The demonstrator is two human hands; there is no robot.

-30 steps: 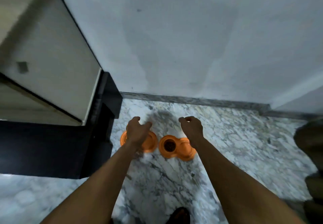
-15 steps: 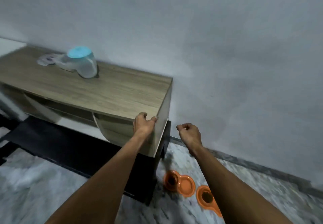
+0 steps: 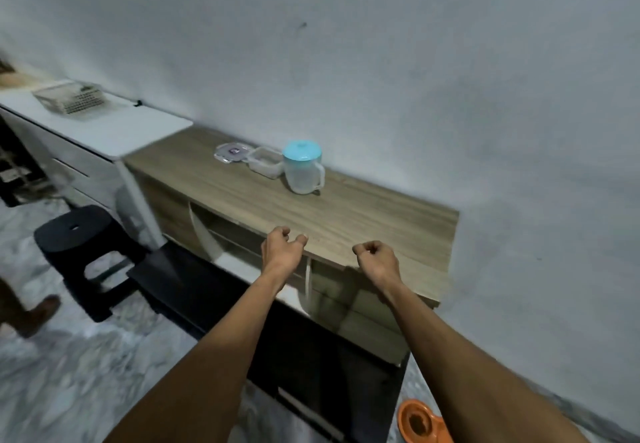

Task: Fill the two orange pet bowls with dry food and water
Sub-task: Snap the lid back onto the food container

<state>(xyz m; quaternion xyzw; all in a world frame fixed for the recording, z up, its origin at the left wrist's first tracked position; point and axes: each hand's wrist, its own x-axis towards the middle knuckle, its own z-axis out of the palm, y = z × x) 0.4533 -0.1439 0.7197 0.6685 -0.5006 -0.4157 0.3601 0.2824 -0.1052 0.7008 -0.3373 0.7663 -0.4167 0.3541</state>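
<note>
A clear jug with a turquoise lid (image 3: 304, 172) stands on the wooden cabinet top (image 3: 363, 221), next to an open clear food container (image 3: 265, 161) and its lid (image 3: 232, 151). One orange pet bowl (image 3: 417, 421) shows on the floor at the bottom right, partly hidden by my right arm; it holds something dark. My left hand (image 3: 281, 250) hovers at the cabinet's front edge, fingers loosely curled, holding nothing. My right hand (image 3: 376, 260) is a fist over the cabinet top, short of the jug.
A white unit (image 3: 114, 134) with a wire basket (image 3: 71, 98) stands left of the cabinet. A black stool (image 3: 78, 235) sits on the marble floor. Another person's foot (image 3: 36, 314) is at the left edge. A black lower shelf (image 3: 322, 349) juts out below the cabinet.
My view has swung up and left from the bowls on the floor to the cabinet top. The jug and container are now ahead of my hands; my left hand has left the cabinet corner.
</note>
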